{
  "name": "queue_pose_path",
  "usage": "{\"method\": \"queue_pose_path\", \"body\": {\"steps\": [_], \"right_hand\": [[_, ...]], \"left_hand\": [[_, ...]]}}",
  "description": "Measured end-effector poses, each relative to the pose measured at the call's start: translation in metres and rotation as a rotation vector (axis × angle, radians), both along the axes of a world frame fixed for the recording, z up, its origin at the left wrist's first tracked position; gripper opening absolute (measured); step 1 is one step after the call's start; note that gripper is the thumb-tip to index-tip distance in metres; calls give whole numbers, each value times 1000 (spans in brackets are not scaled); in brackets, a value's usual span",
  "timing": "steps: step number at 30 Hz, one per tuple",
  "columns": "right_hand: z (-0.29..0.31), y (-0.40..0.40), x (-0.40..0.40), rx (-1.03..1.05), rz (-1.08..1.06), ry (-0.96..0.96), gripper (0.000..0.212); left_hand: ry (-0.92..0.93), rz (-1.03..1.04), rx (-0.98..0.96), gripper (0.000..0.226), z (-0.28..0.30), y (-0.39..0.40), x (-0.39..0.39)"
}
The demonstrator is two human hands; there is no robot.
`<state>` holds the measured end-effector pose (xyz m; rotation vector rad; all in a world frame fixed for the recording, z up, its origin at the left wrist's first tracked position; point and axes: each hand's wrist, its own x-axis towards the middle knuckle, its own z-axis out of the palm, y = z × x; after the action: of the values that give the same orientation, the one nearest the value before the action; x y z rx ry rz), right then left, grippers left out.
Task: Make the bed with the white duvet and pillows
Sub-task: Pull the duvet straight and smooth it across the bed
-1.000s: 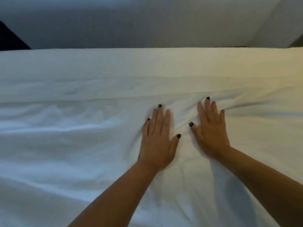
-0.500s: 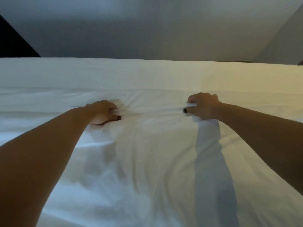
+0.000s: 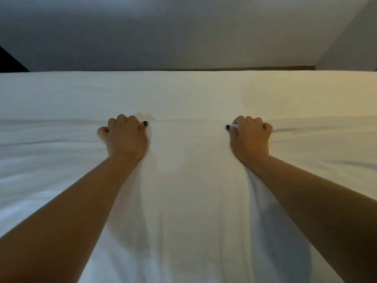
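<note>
Head view, looking forward and down across a bed (image 3: 61,94) covered in white fabric.

Left hand (image 3: 124,137): fingers curled into a fist, clenched on a gathered fold of the white duvet (image 3: 189,180). The thumb, with a dark-painted nail, points inward toward the centre. The forearm extends from the lower left corner of the view.

Right hand (image 3: 250,137): fingers likewise curled, grasping a bunch of the same duvet. A small strip of white cloth shows between the thumb and the curled fingers; the thumbnail is also dark. The forearm enters from the lower right.

Duvet position: it lies spread over the near part of the bed, from the bottom of the view up to a horizontal fold line level with both hands. The two hands hold it along this line, well apart from each other, with a smooth panel of cloth between them. Creases run down from under each wrist toward the viewer. Shallow wrinkles cross the duvet to the left and right of the hands.

Beyond the fold line a flat white surface continues to the far edge of the bed. A grey wall (image 3: 183,33) rises behind it
</note>
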<state>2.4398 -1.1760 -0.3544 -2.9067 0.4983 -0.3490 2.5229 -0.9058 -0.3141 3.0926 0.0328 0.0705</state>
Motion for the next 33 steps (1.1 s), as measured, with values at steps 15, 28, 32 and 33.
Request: {"method": "queue_pose_path", "body": {"steps": [15,28,32,33], "right_hand": [[-13,-11,12,227,98,-131,13],[19,-205,-103,-1,148,422,80],[-2,-240,-102,166,116,409,84],[-6,-241,-101,210,128,397,83]], "left_hand": [[57,-359,-66,69,-51,-105,-120],[95,-286,14,69,-44,-110,-121],[144,-181,76,69,-24,-133,-124],[159,-150,64,66,-16,-148,-124]]}}
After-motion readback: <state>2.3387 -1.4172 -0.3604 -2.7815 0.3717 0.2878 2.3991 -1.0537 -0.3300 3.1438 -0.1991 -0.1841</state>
